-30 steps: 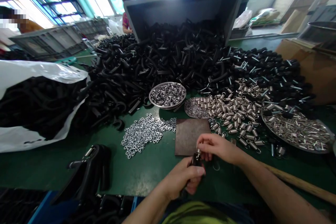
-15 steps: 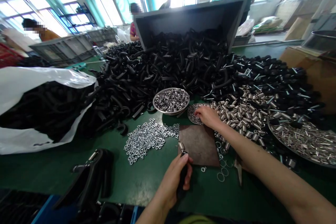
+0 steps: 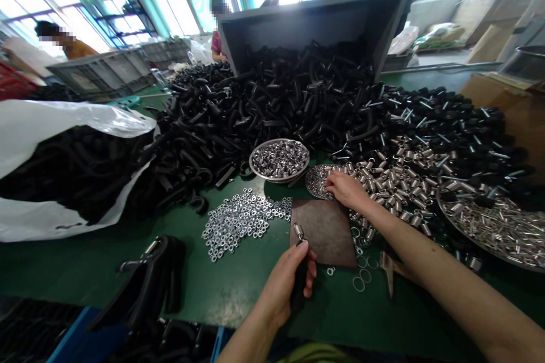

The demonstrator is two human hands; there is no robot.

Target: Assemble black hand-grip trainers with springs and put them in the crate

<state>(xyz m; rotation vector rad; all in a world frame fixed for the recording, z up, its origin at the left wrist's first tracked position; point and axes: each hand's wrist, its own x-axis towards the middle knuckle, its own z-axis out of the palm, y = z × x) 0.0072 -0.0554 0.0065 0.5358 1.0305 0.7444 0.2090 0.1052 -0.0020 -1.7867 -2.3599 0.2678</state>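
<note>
My left hand [image 3: 289, 275] is closed around a black handle [image 3: 299, 283], with a metal coil spring [image 3: 298, 231] sticking out past the thumb, over the near-left part of a brown square plate [image 3: 326, 232]. At the near edge of a shallow dish of small metal parts [image 3: 317, 180], my right hand [image 3: 347, 188] has its fingertips pinched together. What they hold, if anything, is too small to make out. Loose hex nuts [image 3: 238, 224] lie in a heap left of the plate. A pile of coil springs [image 3: 395, 184] spreads beside my right hand.
Behind the plate stands a bowl of metal fittings [image 3: 279, 160]. Black curved handles [image 3: 272, 108] spill from a tipped grey bin [image 3: 310, 17]. At right are a tray of metal pins [image 3: 498, 227] and black knobs with bolts [image 3: 447, 119]. Rings [image 3: 361, 278] and a bladed tool [image 3: 387, 272] lie nearby.
My right hand has shifted slightly right and toward me, to the near rim of the dish. My left hand keeps its grip on the black handle. The view has tilted a little.
</note>
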